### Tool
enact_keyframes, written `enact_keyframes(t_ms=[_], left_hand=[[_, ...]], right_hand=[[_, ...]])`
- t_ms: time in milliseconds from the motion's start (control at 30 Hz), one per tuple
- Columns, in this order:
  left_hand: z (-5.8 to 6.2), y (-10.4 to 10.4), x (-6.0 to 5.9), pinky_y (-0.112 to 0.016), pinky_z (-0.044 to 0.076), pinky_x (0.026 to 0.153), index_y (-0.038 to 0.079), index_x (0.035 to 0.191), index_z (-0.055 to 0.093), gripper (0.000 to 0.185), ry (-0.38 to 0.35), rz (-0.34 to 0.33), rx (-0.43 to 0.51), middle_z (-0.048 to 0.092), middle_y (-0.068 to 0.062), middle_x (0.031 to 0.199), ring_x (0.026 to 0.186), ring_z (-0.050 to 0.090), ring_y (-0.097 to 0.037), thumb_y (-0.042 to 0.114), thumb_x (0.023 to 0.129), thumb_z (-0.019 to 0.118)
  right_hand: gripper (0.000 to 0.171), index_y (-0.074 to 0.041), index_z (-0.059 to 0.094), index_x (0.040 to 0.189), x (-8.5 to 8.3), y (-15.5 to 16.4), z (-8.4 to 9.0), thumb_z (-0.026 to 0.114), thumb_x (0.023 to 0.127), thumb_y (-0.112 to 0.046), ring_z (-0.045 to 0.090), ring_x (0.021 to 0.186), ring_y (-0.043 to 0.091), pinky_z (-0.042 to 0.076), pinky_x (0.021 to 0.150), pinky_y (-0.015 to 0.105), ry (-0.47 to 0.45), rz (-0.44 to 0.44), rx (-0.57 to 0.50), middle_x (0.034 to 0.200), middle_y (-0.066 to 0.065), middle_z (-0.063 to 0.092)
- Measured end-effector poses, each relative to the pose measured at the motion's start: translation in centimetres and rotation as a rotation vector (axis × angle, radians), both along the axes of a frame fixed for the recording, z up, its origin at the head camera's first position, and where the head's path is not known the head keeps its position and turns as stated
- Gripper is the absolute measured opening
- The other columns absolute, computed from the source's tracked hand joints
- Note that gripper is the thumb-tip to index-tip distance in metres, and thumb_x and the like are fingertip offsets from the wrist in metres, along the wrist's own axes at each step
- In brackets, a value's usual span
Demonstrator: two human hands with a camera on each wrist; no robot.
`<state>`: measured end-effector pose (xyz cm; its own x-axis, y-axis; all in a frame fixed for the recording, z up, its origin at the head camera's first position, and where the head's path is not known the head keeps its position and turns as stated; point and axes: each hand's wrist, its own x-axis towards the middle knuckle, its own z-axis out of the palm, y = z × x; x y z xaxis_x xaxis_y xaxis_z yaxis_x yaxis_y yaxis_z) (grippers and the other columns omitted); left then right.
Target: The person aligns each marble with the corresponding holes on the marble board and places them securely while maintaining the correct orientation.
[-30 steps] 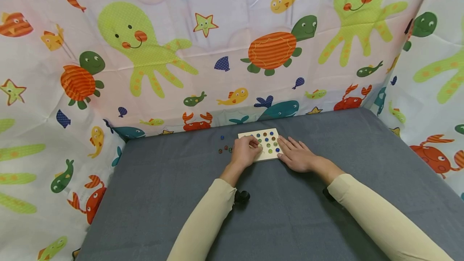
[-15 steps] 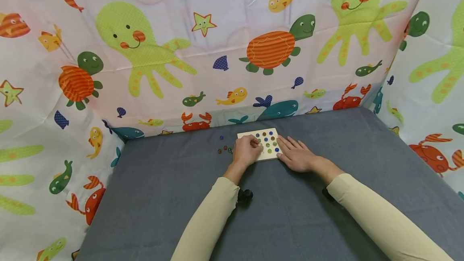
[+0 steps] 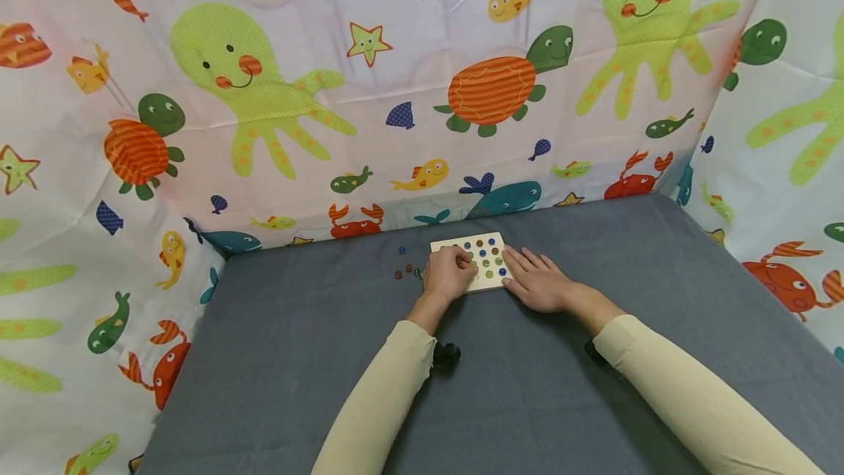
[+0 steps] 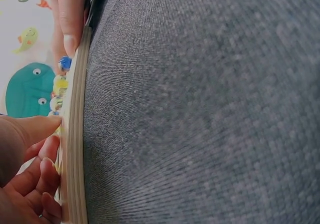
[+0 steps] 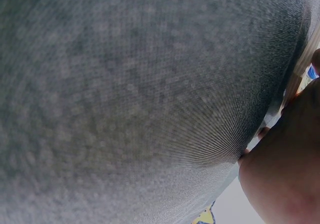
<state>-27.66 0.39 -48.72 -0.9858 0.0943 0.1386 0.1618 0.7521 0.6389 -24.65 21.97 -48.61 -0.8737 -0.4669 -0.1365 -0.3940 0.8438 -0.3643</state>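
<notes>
A pale wooden board (image 3: pixel 447 245) lies on the grey cloth, with rows of glass marbles (image 3: pixel 490 274) in blue, brown and green set on its right part. Over its left part, my left hand (image 3: pixel 443 275) bends its fingers. From the left wrist, thumb and fingers close together at the board's surface, with a bit of yellowish marble (image 4: pixel 58 129) showing under the thumb tip; the fingers mostly hide it. My right hand (image 3: pixel 542 286) lies flat at the board's right edge, fingers straight, a fingertip beside a blue marble (image 4: pixel 65 63).
Left of the board lie several loose marbles: a blue one (image 3: pixel 402 250) farther back, brown ones (image 3: pixel 398 275) and a green one (image 3: pixel 418 273) close by my left hand. Behind the table hangs a curtain (image 3: pixel 290 167) printed with sea animals.
My left forearm has shifted slightly to the right, while the left fingers stay at the same part of the board. The right hand keeps its place.
</notes>
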Motion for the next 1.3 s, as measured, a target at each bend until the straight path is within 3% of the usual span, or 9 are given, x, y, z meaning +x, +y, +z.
enact_keyframes(t_ms=[367,867,1100,1300], left_hand=[[0.1,0.2,0.2,-0.037,0.051,0.073,0.018,0.094,0.077,0.009,-0.026,0.008,-0.022,0.07,0.008,0.08,0.075,0.062,-0.012,0.026,0.091,0.078],[0.0,-0.3,0.3,-0.035,0.052,0.072,0.017,0.094,0.078,0.01,-0.007,-0.004,-0.016,0.069,0.009,0.079,0.075,0.062,-0.012,0.025,0.089,0.079],[0.4,-1.1,0.5,-0.03,0.05,0.072,0.01,0.102,0.077,0.02,0.017,-0.064,0.051,0.07,0.004,0.082,0.075,0.062,-0.011,0.019,0.085,0.084],[1.3,-2.0,0.8,-0.028,0.044,0.062,0.012,0.109,0.076,0.027,0.019,-0.121,0.017,0.067,0.005,0.087,0.072,0.057,-0.012,0.024,0.086,0.084]], right_hand=[[0.068,-0.006,0.012,0.164,-1.1,0.5,-1.9,0.034,0.111,-0.042,0.008,0.156,0.042,0.006,0.119,0.066,-0.01,-0.01,0.003,0.172,0.011,0.008],[0.071,-0.008,0.011,0.165,-1.4,0.4,-2.1,0.033,0.11,-0.047,0.007,0.156,0.041,0.005,0.12,0.066,-0.023,-0.009,0.013,0.172,0.011,0.008],[0.07,-0.005,0.012,0.164,-0.8,0.1,-1.2,0.034,0.111,-0.045,0.007,0.156,0.043,0.005,0.119,0.067,-0.031,-0.007,0.002,0.172,0.014,0.008],[0.069,-0.004,0.013,0.164,-0.3,0.1,-0.4,0.033,0.111,-0.044,0.007,0.155,0.044,0.005,0.119,0.067,-0.037,-0.006,0.002,0.171,0.014,0.008]])
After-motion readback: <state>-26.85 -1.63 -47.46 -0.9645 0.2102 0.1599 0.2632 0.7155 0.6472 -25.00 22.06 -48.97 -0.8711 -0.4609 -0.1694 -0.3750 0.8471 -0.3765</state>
